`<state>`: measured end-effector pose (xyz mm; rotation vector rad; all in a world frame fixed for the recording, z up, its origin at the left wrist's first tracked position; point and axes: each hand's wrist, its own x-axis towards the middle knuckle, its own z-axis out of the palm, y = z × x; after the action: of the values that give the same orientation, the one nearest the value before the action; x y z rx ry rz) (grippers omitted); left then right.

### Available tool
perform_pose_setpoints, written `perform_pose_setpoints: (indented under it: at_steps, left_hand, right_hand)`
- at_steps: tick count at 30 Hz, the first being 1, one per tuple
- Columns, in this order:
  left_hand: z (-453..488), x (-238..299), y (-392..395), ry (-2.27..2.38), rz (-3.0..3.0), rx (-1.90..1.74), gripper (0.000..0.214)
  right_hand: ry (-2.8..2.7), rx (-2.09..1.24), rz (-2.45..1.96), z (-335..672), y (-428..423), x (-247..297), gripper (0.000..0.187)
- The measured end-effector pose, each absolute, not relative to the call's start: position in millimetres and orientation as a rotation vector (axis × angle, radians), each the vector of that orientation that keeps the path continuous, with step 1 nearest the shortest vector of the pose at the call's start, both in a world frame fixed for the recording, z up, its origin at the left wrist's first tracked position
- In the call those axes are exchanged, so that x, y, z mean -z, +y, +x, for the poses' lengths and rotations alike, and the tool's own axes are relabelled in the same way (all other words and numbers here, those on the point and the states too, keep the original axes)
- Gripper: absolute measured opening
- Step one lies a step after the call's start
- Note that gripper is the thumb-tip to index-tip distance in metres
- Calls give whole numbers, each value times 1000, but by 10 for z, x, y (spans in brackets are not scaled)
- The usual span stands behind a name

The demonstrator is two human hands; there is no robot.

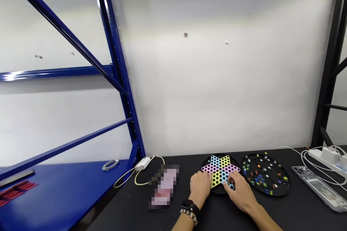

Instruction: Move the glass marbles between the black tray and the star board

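A star-shaped Chinese checkers board (pixel 221 170) in blue, yellow and pink, dotted with dark holes, lies over a round black tray (pixel 235 160). My left hand (pixel 200 186), with a black watch and a bead bracelet at the wrist, grips the board's left edge with curled fingers, partly hidden behind the hand. My right hand (pixel 240 192) is closed at the lower right, thumb and fingers on a blue point of the star. To its right a second round black tray (pixel 283 192) holds loose glass marbles (pixel 259 179) of several colours.
On the black table (pixel 121 209), a phone (pixel 322 191) lies at right near a white power strip (pixel 325 158) with cables. At left are a white adapter (pixel 143 164) with its cord and a blurred pink item (pixel 166 187). A blue shelf frame (pixel 119 57) rises beyond.
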<state>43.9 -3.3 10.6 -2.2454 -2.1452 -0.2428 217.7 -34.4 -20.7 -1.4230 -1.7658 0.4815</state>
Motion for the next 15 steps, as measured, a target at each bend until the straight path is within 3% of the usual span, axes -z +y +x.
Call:
perform_pose_setpoints:
  at_steps: [6, 11, 15]
  left_hand:
    - [267, -115, -60, -2202, -2299, 354, 30]
    - [143, -262, 51, -2406, -2167, 559, 56]
    - [375, -542, 39, -2339, -2195, 764, 65]
  right_hand:
    - [-1704, -521, -1406, 2176, -319, 199, 27]
    - [-1474, -584, -1331, 2194, -247, 154, 40]
    - [-1144, -994, -1138, 2190, -195, 65, 49]
